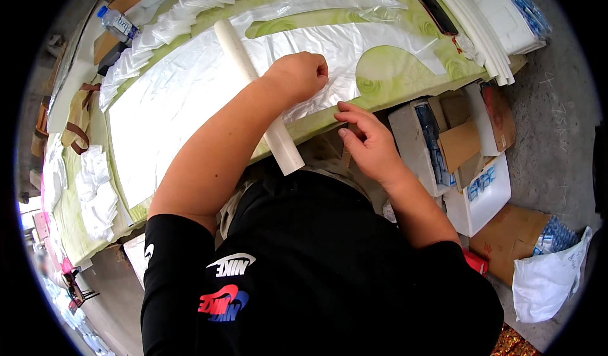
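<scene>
While the white tube [232,46] is laid slantwise over the plastic film [183,96], its near end is left jutting past the table edge, and its middle is crossed by the left forearm. The film is spread out on both sides of the tube, flat and bright to the left, wrinkled and pierced by a rounded gap to the right. Just right of the tube, the left hand [297,76] is held curled over the film; whether anything is pinched in it cannot be told. Farther right of the tube, at the table edge, the right hand [367,137] is held loosely open with nothing visible in its grasp.

Beneath tube and film, the table is covered by a green patterned cloth [389,71]. Beyond the tube's far end, folded clear packets [183,13] are strewn in a curving row, with a blue-capped bottle [118,24] set behind them, left of the tube. Well to the tube's right, a dark phone [436,13] is laid beside a bundle of white strips [475,33]. Below these, right of the tube, an opened carton [510,242] and a white bag [550,283] are rested on the grey floor [551,153].
</scene>
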`<state>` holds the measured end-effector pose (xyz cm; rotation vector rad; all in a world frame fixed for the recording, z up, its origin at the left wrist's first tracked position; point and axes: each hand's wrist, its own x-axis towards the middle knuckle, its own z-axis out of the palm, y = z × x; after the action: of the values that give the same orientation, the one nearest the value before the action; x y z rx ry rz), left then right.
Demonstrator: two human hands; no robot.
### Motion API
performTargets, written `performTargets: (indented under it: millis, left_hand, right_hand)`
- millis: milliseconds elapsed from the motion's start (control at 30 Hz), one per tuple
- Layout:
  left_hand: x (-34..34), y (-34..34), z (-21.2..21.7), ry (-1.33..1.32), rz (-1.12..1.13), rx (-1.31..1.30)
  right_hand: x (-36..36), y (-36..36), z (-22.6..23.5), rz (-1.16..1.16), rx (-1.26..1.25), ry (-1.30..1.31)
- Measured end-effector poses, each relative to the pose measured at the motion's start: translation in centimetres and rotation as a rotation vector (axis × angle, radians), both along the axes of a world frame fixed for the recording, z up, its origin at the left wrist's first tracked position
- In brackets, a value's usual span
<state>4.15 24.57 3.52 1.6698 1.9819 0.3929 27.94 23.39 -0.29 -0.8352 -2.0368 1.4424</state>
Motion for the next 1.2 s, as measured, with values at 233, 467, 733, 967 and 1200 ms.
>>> performTargets:
  millis: [233,467,733,967,1200]
  left_hand:
    - [0.4,0.0,-0.1,-0.049,0.088,-0.012]
    - [0.3,-0.3,0.0,-0.212,0.106,-0.005]
    - [-0.8,-0.1,-0.5,-0.445,0.364,0.032]
    - [-1.0,-1.6,-1.1,-0.658,0.399,0.217]
    - [-0.3,-2.3,0.4,-0.510,0.283,0.091]
  right_hand:
    - [-1.9,1.0,0.5,-0.003,0.305,-0.071]
    - [-3.5,2.4,3.1,0.108,0.360,-0.365]
    - [-2.1,2.6,3.5,0.082,0.362,-0.399]
    - [-5.4,6.0,3.9,0.056,0.279,-0.237]
    - [-9.2,16.2,0.2,-0.388,0.665,-0.070]
